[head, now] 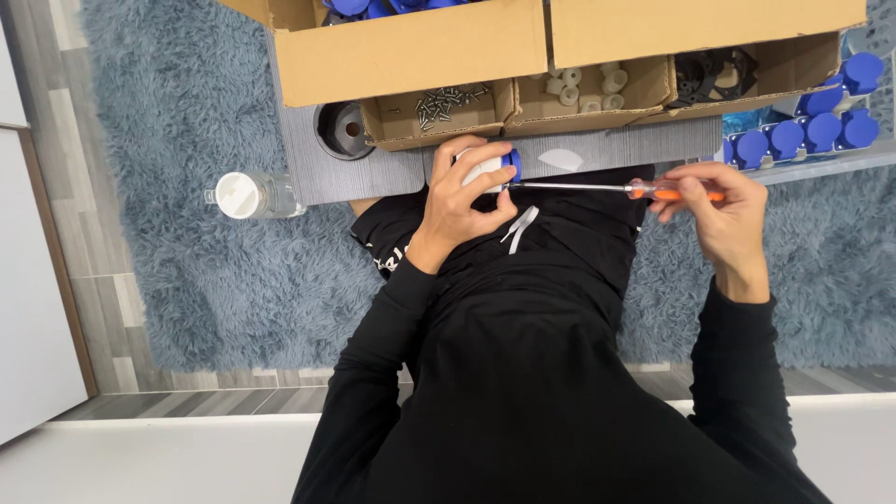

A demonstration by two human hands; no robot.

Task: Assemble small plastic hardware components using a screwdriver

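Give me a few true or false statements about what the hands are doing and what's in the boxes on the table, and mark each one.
1. The left hand holds a white and blue part. True.
2. The right hand grips a hammer. False: it grips an orange-handled screwdriver.
3. The screws lie in a cardboard compartment. True.
4. The plastic bottle stands on the table. False: it stands on the rug.

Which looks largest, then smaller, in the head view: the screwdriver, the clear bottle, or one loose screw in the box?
1. Screwdriver, longest, held in the right hand.
2. Clear bottle on the rug.
3. One screw, by far the smallest.
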